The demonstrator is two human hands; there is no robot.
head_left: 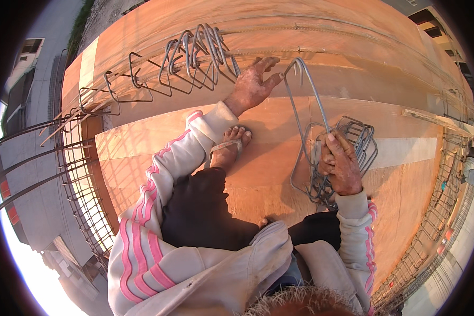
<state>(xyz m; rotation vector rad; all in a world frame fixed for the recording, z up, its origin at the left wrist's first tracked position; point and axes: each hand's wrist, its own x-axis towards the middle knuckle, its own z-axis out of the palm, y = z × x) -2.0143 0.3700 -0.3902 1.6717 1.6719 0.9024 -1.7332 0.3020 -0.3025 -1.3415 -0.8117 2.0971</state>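
Observation:
My right hand [342, 162] is closed round one side of a bent steel stirrup [314, 90], held up with its hooked corner at the top. Near that corner is my left hand [252, 84], fingers and thumb apart; whether the thumb tip touches the steel I cannot tell. Beside and behind my right hand lies a pile of similar stirrups [364, 138], partly hidden by it. To the left of my left hand, a row of stirrups [192, 60] stands along long steel bars [321, 46].
Orange-brown plywood panels [268, 152] form the surface under me. My sandalled foot [229, 147] rests just below my left hand. Rebar cages run along the left edge [81, 195] and right edge [421, 231]. Bars [31, 152] stick out at the left. A wooden strip [440, 121] lies at the right.

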